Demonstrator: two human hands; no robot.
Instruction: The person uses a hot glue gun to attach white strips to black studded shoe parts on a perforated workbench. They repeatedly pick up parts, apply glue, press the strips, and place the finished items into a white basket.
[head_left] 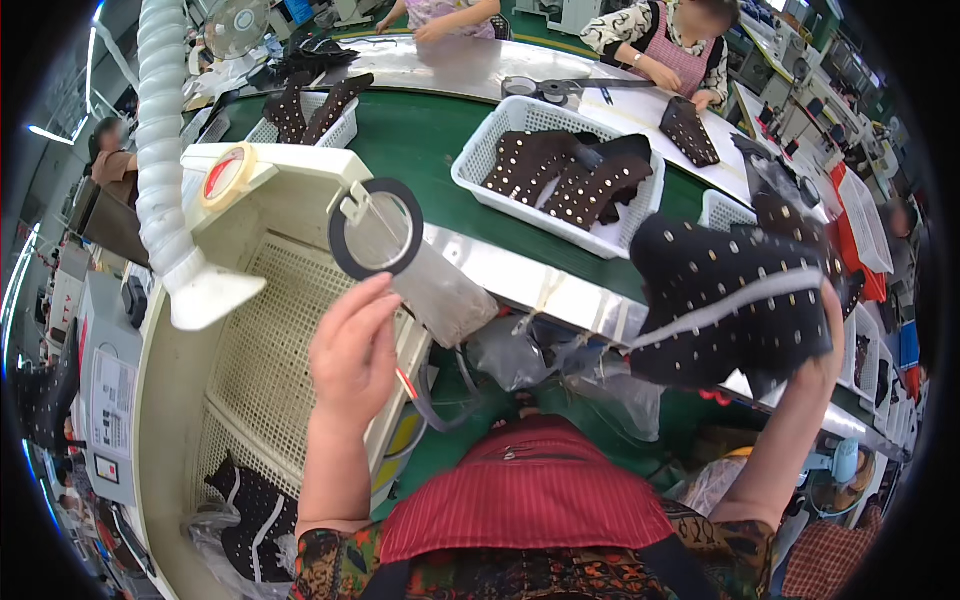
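My right hand [815, 365] is raised and grips a black studded shoe-upper piece [725, 300] with a pale strip across it, held over the edge of the green conveyor belt [415, 140]. My left hand [352, 352] is lifted with fingers together, its fingertips just under a black tape roll [376, 229] that hangs on a hook at the corner of a cream mesh-walled cabinet [262, 330]. The left hand holds nothing that I can see.
A white basket [478, 160] of more studded black pieces sits on the belt; another basket [345, 130] stands farther back. A ribbed white hose [160, 130] drops at the left. A red-and-white tape roll [225, 175] lies on the cabinet top. Other people work across the belt.
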